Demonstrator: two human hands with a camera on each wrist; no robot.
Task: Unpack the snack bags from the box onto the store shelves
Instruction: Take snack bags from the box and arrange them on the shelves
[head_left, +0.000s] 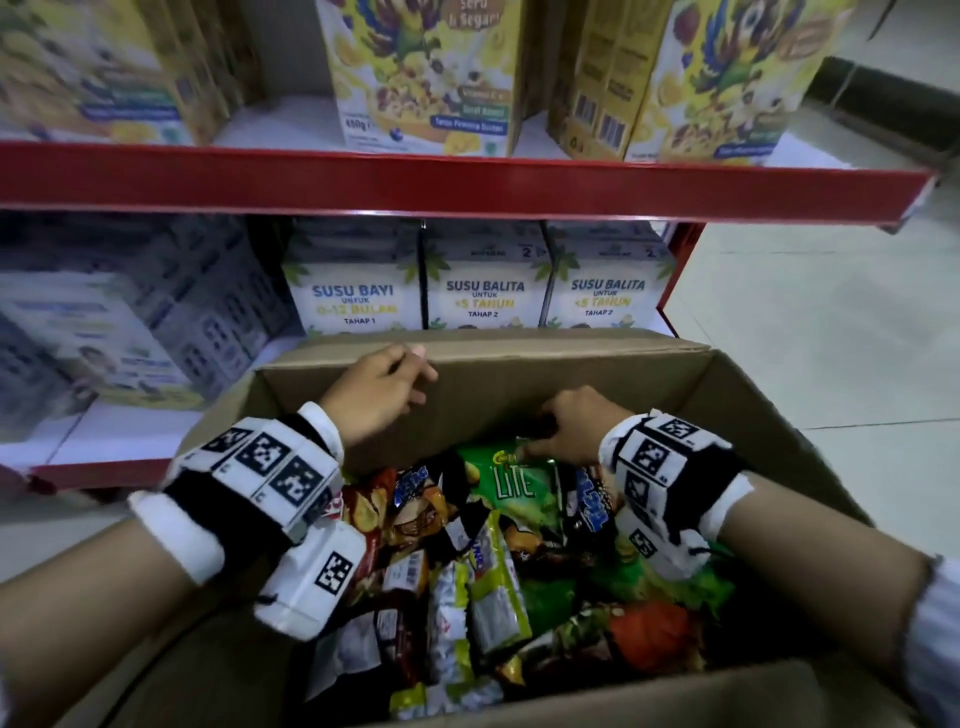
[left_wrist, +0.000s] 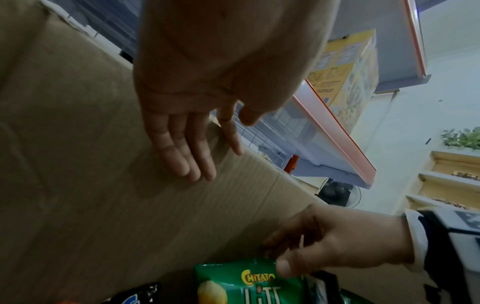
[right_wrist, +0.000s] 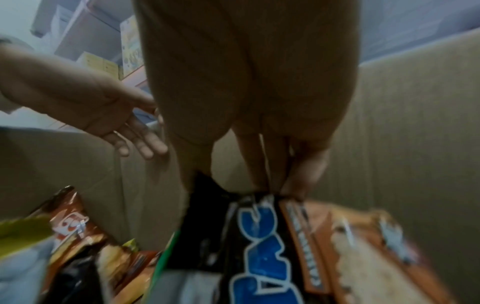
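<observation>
Two hands work in the brown cardboard box (head_left: 737, 395) of snack bags. Left hand (head_left: 379, 387) lies relaxed against its far wall, straight fingers (left_wrist: 182, 152) touching cardboard. Right hand (right_wrist: 259, 123) pinches the black blue-lettered snack bag (right_wrist: 249, 236), beside the green Chitato Lite bag (left_wrist: 246, 286).

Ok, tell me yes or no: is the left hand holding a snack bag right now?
No. The left hand lies with straight fingers against the inner wall of the cardboard box, with no bag in it.

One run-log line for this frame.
left hand: open, on box wall | right hand: pinching black snack bag | shelved: none yet
</observation>
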